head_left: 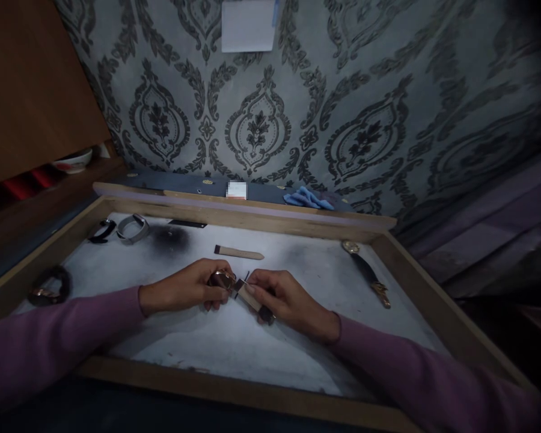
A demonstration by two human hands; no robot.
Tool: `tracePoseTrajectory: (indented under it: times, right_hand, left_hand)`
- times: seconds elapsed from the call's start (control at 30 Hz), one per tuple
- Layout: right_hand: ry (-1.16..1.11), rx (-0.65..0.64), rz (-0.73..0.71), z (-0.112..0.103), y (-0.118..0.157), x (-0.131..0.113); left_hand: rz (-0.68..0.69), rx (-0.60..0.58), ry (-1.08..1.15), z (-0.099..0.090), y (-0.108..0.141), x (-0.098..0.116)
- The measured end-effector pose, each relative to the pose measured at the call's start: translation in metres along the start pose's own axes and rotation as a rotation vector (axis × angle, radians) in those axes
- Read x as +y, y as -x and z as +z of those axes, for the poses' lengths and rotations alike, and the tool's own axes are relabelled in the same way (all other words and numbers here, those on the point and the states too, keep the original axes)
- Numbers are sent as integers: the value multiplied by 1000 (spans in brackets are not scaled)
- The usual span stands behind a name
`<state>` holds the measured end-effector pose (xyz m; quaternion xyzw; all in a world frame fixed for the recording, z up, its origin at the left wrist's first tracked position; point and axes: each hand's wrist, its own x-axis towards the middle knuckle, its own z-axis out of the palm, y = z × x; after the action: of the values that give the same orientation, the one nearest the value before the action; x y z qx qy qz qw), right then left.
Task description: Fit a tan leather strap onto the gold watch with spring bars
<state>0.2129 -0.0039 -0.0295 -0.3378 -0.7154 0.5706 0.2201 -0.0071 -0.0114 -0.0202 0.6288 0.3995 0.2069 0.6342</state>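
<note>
Near the centre of the frame, the left hand [210, 285] has its fingers closed around a shiny rose-gold watch case [222, 279]. Just beside it, the right hand [284, 294] pinches a dark brown leather strap with a beige underside [251, 299]. Above them lies a flat beige strap with a dark end [238, 252]. A black-strapped watch with a gold case and clasp [364, 266] lies at the right, on the white surface [189, 343] inside the wooden frame [252, 382].
</note>
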Motion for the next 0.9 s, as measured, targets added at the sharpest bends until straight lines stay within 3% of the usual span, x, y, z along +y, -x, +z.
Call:
tracePoseTrajectory:
  times: [0.9]
  right_hand:
    - [219,17,-74,1,2,-5]
  left_hand:
    - [-23,0,11,-1,-1,0]
